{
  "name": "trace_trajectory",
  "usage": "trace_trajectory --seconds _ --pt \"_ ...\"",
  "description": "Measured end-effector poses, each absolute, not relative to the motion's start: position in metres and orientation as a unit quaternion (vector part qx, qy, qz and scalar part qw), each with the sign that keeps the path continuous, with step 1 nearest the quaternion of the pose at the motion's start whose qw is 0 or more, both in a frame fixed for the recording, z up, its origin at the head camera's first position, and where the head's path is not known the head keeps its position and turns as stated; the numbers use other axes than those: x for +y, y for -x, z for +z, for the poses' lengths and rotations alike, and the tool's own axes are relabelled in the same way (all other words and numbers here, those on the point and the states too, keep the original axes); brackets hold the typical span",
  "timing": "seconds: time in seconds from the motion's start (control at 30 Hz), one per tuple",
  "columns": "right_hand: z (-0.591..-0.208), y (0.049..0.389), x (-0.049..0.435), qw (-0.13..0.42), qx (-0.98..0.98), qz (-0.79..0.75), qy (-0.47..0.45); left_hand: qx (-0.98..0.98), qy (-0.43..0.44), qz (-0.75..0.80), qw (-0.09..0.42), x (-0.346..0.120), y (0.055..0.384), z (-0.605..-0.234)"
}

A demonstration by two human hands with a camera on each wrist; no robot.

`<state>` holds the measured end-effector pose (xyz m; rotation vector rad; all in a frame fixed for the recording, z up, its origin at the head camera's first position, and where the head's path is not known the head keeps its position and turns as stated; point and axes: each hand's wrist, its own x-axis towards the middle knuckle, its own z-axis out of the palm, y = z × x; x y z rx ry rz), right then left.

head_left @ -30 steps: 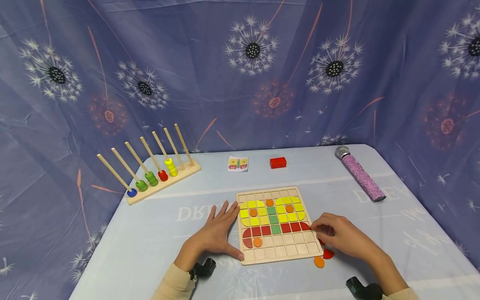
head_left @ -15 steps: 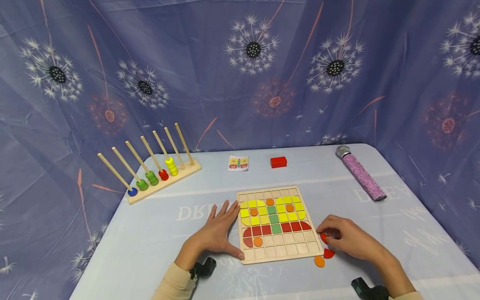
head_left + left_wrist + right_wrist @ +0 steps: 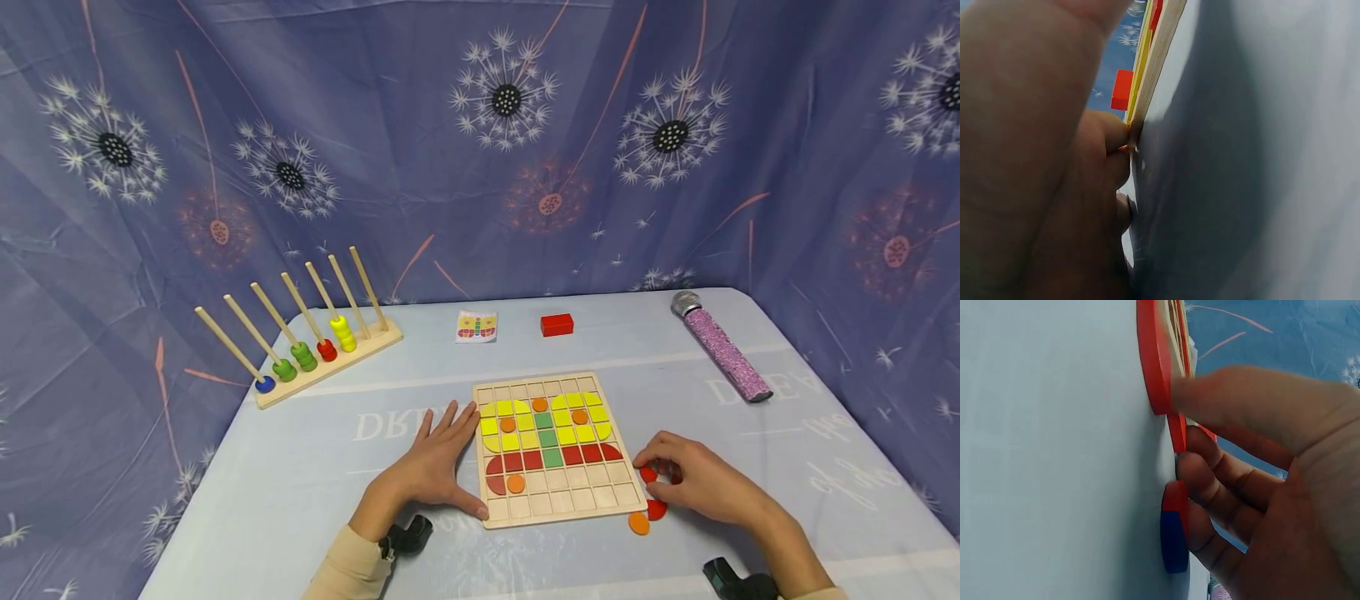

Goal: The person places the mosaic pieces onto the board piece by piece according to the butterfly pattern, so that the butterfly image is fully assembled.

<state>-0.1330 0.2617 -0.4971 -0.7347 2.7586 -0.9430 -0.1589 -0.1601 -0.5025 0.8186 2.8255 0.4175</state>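
Note:
A square wooden grid board [image 3: 527,507] lies on the table, many cells filled with yellow, green, red and orange pieces in a butterfly-like pattern. My left hand [image 3: 429,462] rests spread along its left edge, thumb at the near left corner. Off the board's right side, my right hand [image 3: 701,483] bends over loose pieces, fingers on the table. One red piece [image 3: 648,473] lies between its index finger and thumb. The thumb overlaps a second red piece [image 3: 656,510]; an orange disc [image 3: 639,523] is close by. Under the lower fingers, the right wrist view shows a red and blue piece [image 3: 1174,540].
A wooden peg stand [image 3: 330,367] with coloured beads stands at the back left. At the back lie a small picture card [image 3: 476,327] and a red block [image 3: 557,325]. A pink glittery microphone [image 3: 723,350] lies at the right.
The right hand has moved from the board's right edge a little right and down to the loose pieces. Its thumb now covers part of the lower red piece. My left hand stays put.

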Motion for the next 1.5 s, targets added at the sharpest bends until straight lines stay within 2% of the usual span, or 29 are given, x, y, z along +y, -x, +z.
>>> trace_trajectory --seconds 0.27,0.53,0.93,1.23,1.5 --pt "-0.495 0.132 0.263 0.04 0.932 -0.29 0.216 0.947 -0.277 0.142 0.082 -0.16 0.158 -0.502" --pt "-0.498 0.13 0.264 -0.01 0.941 -0.268 0.207 0.946 -0.278 0.146 0.083 -0.161 0.158 -0.501" --pt "-0.496 0.135 0.264 0.007 0.956 -0.243 0.164 0.944 -0.283 0.147 0.079 -0.16 0.158 -0.501" --pt "-0.499 0.137 0.259 -0.009 0.951 -0.244 0.188 0.946 -0.282 0.142 0.079 -0.161 0.159 -0.502" --pt "-0.488 0.142 0.232 0.012 0.937 -0.275 0.217 0.946 -0.28 0.14 0.08 -0.161 0.159 -0.503"
